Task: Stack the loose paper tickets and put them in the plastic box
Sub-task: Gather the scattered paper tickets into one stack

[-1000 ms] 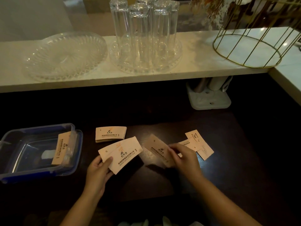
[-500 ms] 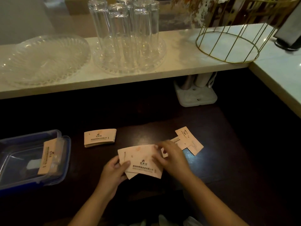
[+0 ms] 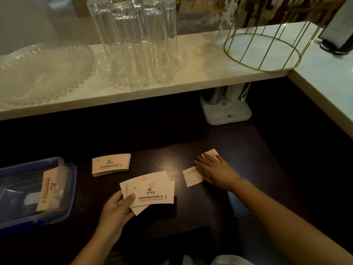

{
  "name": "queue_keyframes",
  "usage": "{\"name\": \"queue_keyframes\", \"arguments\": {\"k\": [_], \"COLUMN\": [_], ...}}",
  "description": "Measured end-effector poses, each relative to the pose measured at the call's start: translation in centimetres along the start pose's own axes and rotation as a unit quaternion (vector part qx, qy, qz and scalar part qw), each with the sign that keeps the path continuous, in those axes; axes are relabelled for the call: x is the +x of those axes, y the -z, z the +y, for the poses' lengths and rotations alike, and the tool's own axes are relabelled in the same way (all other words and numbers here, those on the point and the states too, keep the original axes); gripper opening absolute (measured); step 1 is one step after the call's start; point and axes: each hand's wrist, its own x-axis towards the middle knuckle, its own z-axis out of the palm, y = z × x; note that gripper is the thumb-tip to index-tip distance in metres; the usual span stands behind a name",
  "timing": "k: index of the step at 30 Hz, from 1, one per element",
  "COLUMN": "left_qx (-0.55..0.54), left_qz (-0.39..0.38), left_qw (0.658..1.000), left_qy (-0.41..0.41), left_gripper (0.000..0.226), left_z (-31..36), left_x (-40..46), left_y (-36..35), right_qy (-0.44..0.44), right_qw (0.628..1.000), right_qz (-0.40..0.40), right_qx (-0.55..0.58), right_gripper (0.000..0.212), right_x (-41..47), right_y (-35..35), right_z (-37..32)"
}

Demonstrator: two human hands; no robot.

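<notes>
Left hand (image 3: 116,209) closed in a thumb-over pinch on a fanned bunch of tickets (image 3: 150,190), gripped at the left short edge, held just above the dark desk (image 3: 191,213). Long axis of the held bunch ran roughly left-right, print upright to the wearer, sheets skewed and not squared. Right hand (image 3: 215,171) laid flat, fingers spread, pressed on two loose tickets (image 3: 192,175) at desk right; nothing lifted, one ticket poking out past the fingertips, the other out toward the left. Squared stack (image 3: 111,164) lying flat near desk centre, long axis left-right. Another stack (image 3: 47,189) leaned inside the plastic box (image 3: 70,175) at far left, long axis running front to back. Judged light, thin, floppy, slippery sheet on sheet, easily creased; best slid to an edge, pinched by the short end, then tapped square.
</notes>
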Motion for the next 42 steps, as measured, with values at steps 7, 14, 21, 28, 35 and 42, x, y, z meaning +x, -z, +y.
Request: {"name": "queue_keyframes", "arguments": {"k": [7, 14, 21, 28, 35, 42], "left_qx": [-0.008, -0.022, -0.055, -0.054, -0.038, -0.021], "left_qz": [0.014, 0.023, 0.040, 0.027, -0.029, -0.069], "left_qw": [1.000, 0.999, 0.998, 0.998, 0.997, 0.995], "left_qy": [-0.007, -0.012, -0.014, -0.025, -0.053, -0.063], "left_gripper": [0.020, 0.021, 0.019, 0.022, 0.018, 0.025], "left_z": [0.6, 0.8, 0.5, 0.7, 1.2, 1.2], "left_x": [-0.1, 0.2, 0.5, 0.2, -0.7, -1.4], "left_y": [0.7, 1.0, 0.6, -0.9, -2.4, -3.3], "right_qy": [0.028, 0.025, -0.198, -0.285, -0.313, -0.335], "right_qw": [0.999, 0.995, 0.852, 0.525, 0.498, 0.612], "right_qz": [-0.010, -0.003, 0.166, 0.238, 0.195, 0.151], "right_qx": [-0.040, 0.098, 0.455, 0.766, 0.785, 0.700], "right_gripper": [0.069, 0.051, 0.035, 0.013, 0.006, 0.017], "right_x": [2.2, 1.2, -0.5, -5.3, -5.3, -3.3], "right_y": [1.4, 2.1, 5.0, 4.7, 3.0, 1.5], "right_z": [-1.5, -3.4, -4.8, -7.1, -12.7, -14.0]}}
